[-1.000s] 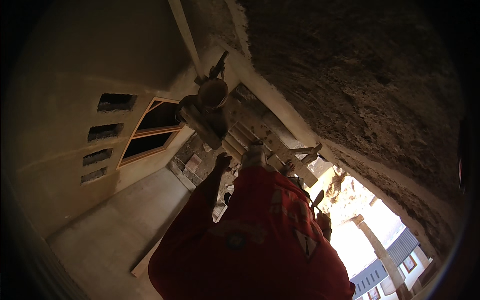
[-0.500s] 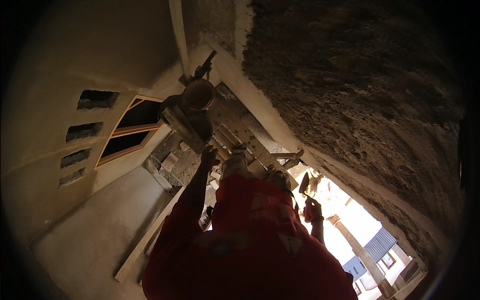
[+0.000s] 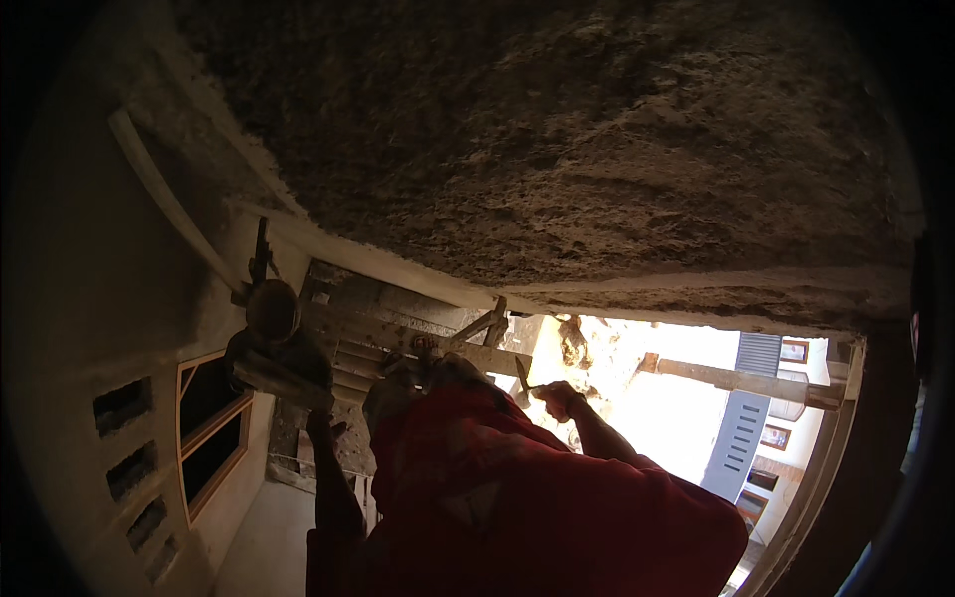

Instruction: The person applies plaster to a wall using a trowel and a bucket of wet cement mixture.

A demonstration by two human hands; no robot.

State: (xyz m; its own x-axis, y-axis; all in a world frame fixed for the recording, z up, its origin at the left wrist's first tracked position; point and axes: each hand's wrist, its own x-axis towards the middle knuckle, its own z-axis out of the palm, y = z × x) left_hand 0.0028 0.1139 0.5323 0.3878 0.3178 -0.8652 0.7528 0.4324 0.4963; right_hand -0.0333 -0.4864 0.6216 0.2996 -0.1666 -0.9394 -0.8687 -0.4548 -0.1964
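Note:
In my right hand is a trowel, its blade tilted up in front of the bright opening. The fingers are closed round its handle, below the rough, dark wall. My left hand is at the near end of a wooden board and appears to grip it, though shadow blurs the fingers. That board slants over a dark round tub. Beside the tub sits a round bucket. Both containers' contents are too dark to make out.
I stand on planks high up, with gaps between them. The rough wall rises in front. At left are a wooden window frame and several wall holes. A wooden beam crosses the bright opening at right.
My view has turned to the right, so the bucket and tub now appear farther left. The right hand has come up with the trowel, nearer the rough wall. The left stays at the board's end.

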